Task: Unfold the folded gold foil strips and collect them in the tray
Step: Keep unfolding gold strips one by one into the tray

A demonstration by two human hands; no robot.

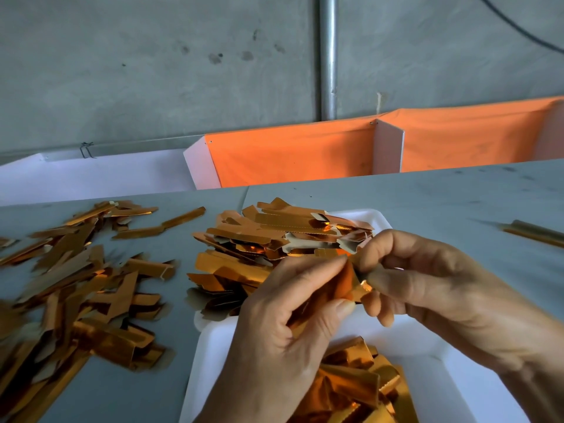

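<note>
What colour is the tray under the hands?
White, seen in the head view: the tray.

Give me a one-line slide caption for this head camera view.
Both hands, left hand and right hand, pinch one gold foil strip above a white tray of strips.

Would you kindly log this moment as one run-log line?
step: unfolding | left hand + right hand: pinch gold foil strip | over white tray | loose pile left

Two bare hands (293,337), unsleeved wrists
</note>
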